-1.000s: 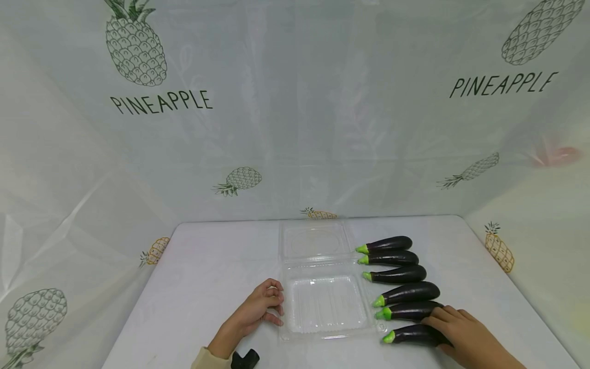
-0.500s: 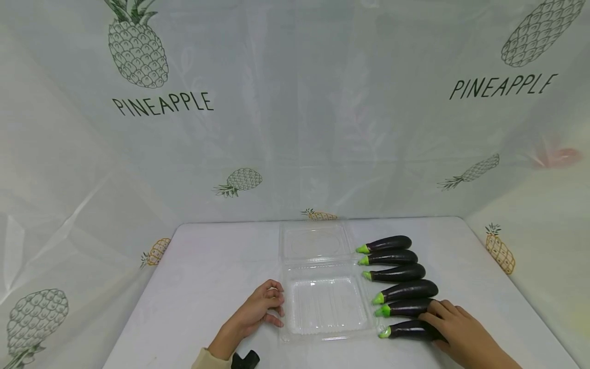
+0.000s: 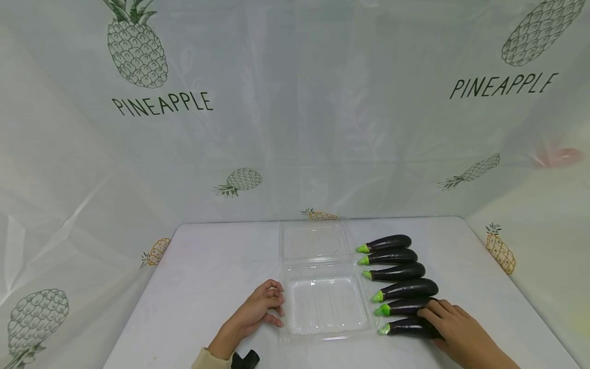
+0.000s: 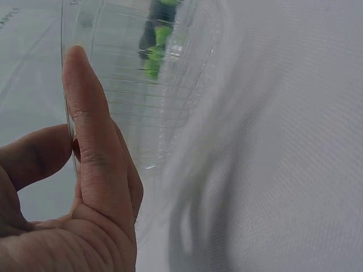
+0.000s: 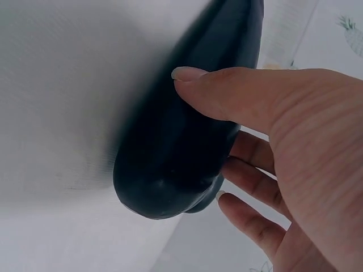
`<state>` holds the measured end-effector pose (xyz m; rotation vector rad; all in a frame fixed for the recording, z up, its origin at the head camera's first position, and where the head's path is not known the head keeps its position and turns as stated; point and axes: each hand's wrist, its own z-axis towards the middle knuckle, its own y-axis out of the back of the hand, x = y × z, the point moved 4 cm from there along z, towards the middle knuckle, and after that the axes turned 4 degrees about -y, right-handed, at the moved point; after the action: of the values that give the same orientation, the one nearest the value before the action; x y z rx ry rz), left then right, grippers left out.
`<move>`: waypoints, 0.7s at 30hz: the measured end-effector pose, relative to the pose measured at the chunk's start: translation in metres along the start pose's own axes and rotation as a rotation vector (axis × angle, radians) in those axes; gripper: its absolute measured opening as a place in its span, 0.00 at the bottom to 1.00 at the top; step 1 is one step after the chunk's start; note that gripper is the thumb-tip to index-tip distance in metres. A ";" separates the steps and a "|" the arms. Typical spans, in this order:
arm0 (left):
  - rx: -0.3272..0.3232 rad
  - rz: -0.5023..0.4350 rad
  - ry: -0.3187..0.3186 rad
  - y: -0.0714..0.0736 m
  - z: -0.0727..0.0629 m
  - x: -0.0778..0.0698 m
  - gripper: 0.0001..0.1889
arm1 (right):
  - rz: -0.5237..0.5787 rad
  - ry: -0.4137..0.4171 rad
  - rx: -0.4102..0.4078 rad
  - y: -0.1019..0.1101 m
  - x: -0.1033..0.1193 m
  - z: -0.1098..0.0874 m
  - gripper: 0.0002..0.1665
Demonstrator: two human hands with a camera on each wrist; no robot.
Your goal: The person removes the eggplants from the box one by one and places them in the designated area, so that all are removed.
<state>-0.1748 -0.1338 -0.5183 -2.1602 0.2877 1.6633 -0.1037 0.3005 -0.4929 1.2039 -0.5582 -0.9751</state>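
A clear plastic clamshell container [image 3: 328, 306] lies with its lid [image 3: 315, 241] folded back on the table. My left hand [image 3: 259, 307] is at its left edge; in the left wrist view the thumb [image 4: 42, 152] and a finger [image 4: 91, 124] pinch the rim from both sides. Several dark eggplants with green stem ends lie in a column to the right of the container. My right hand [image 3: 458, 330] grips the blunt end of the nearest eggplant [image 3: 407, 327]. In the right wrist view its thumb [image 5: 227, 93] lies over that eggplant, with the fingers on the far side.
Beyond the gripped eggplant lies another eggplant [image 3: 410, 306], close to my right fingers. The farthest eggplant [image 3: 387, 243] is beside the lid. A black fitting [image 3: 246, 360] shows by my left wrist. A pineapple-print sheet [image 3: 295, 128] stands behind the white table [image 3: 207, 266].
My right hand has moved slightly left, and the nearest eggplant has slid left and a little away from me, its stem end now at the container's corner. The left hand stays put.
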 end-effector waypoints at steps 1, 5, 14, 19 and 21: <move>0.000 0.001 0.000 0.000 0.000 0.000 0.12 | 0.004 0.003 0.002 0.000 0.000 0.000 0.40; 0.003 0.001 -0.002 0.000 0.000 -0.001 0.12 | 0.004 0.008 0.021 0.000 0.001 -0.001 0.41; 0.003 0.005 -0.001 0.000 -0.002 -0.001 0.12 | 0.004 0.059 -0.046 0.003 0.001 -0.003 0.43; -0.008 0.004 0.006 0.000 -0.002 0.000 0.12 | 0.006 -0.006 -0.044 0.009 -0.004 -0.002 0.37; -0.011 0.003 0.009 0.001 -0.002 0.000 0.12 | 0.018 -0.054 -0.052 0.014 -0.008 -0.001 0.34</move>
<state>-0.1732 -0.1351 -0.5183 -2.1768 0.2843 1.6611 -0.1026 0.3085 -0.4792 1.1271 -0.5827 -1.0034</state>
